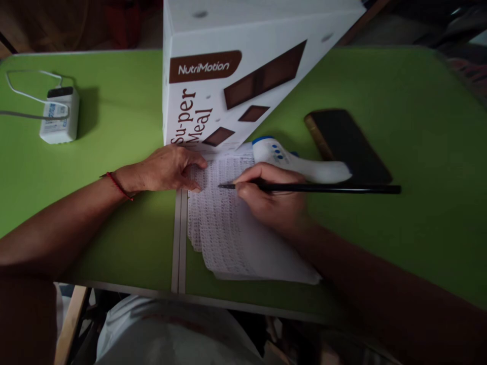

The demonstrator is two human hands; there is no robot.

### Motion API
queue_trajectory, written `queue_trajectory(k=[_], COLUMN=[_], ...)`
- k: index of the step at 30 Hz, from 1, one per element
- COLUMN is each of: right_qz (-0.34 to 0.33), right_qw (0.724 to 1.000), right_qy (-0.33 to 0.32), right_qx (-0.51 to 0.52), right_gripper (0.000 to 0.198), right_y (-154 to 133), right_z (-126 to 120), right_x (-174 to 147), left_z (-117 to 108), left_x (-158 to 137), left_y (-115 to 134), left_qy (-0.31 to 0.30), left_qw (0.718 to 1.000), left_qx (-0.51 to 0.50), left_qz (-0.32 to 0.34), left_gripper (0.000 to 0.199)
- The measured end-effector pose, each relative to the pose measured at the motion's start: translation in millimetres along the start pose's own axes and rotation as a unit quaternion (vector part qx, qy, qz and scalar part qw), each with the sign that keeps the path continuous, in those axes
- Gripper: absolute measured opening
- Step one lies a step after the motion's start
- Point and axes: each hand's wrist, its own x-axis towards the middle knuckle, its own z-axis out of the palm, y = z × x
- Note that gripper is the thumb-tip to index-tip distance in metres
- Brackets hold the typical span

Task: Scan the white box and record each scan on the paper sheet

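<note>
My right hand (272, 195) is closed around a long black pen (335, 188), whose tip points left onto a handwritten sheet of paper (222, 228). Dense lines of writing cover the left part of the paper, while its lower right part looks blank. At the upper left edge of the paper rests my left hand (169, 167), its thumb and fingers apart with nothing between them. A red string bracelet circles that wrist. Just beyond my right hand lies a white infrared thermometer (297, 161) with blue buttons, its handle partly over a dark phone-like slab (353, 142).
A large white NutriMotion box (205, 38) stands directly behind the paper. On the left of the green table (125, 243) sits a white power adapter (59, 119) with a cable (23, 91). The table's front edge runs close to my body.
</note>
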Motion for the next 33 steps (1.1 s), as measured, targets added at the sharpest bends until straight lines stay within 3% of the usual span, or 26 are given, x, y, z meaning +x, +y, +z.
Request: queue_trajectory(k=[4,19,33], right_qz=[0.007,-0.084,-0.05], right_qw=[1.0,0.996,0.997], right_qy=[0.001,-0.014,-0.042], right_qx=[0.008,-0.012,-0.029], right_gripper=[0.013,0.014,0.011], right_y=[-2,1,-1], right_z=[1,2,2], right_x=[0,1,2], left_z=[0,0,3], left_x=[0,0,0], left_y=[-1,-1,-9], left_qy=[-0.003,0.001,0.011], left_qw=[1.0,1.0,1.0], left_qx=[0.003,0.012,0.008], left_qz=[0.004,0.008,0.027], left_gripper=[0.036,0.038,0.039])
